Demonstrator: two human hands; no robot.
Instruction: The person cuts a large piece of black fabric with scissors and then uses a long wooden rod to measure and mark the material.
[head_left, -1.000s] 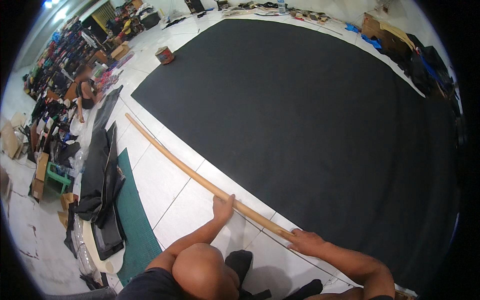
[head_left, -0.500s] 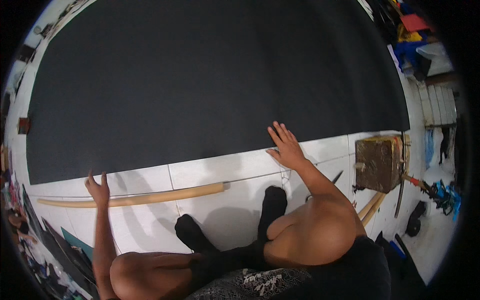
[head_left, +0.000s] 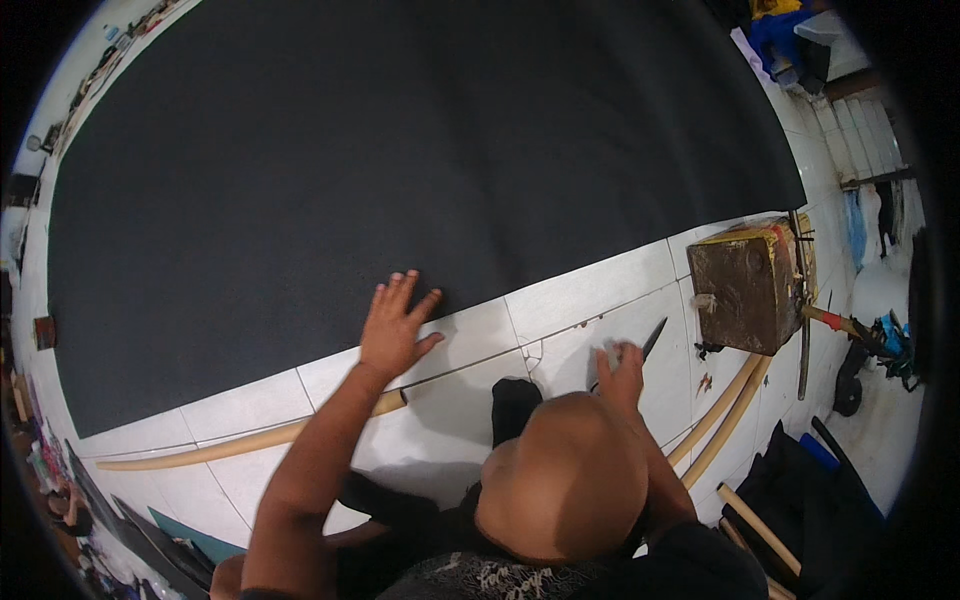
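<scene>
A large black sheet lies flat on the white tiled floor, its near edge crossing in front of me. My left hand rests on that edge, palm down with the fingers spread. Beside my right knee, my right hand is low over the floor, fingers curled over what looks like a pair of scissors. Their dark pointed blade sticks out past the fingers, and most of the handle is hidden. A long tan tube lies on the tiles behind the sheet's edge, partly covered by my left forearm.
A brown, worn box-shaped block stands at the right near the sheet's corner. Two tan poles lie in front of it. Dark cloth is heaped at the lower right. A small reddish-brown block sits by the sheet's left edge.
My left hand has moved right, from the sheet's left part to the middle of its near edge. My right hand has left the sheet and come down to the scissors. The view has shifted.
</scene>
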